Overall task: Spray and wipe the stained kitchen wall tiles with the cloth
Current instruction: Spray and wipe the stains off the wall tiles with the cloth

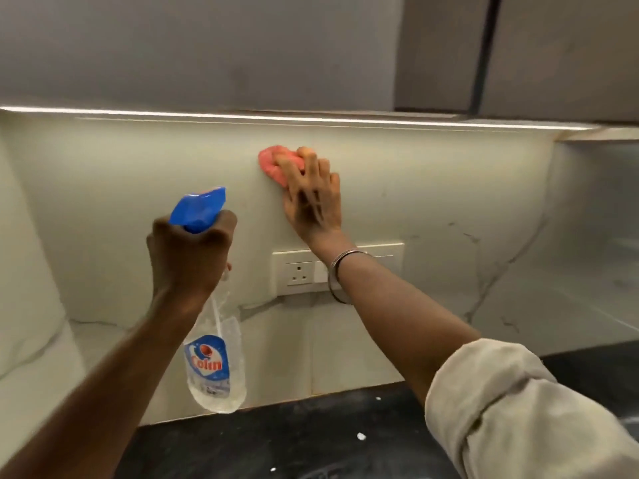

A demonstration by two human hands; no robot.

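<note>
The right hand (313,198) presses a pink cloth (273,164) against the pale wall tiles (432,174) above the socket plate (297,271), fingers straight, its grip apart. The left hand (188,257) has its grip clamped round the neck of a Colin spray bottle (214,357), over the dark worktop (276,444).

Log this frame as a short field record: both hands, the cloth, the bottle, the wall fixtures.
left hand: grips the spray bottle at its neck, under the blue trigger head, nozzle toward the wall
right hand: laid flat, fingers pressing the pink cloth against the wall tiles
cloth position: above the socket panel, below the light strip
bottle: clear, "Colin" label
counter: dark, with white specks
</note>
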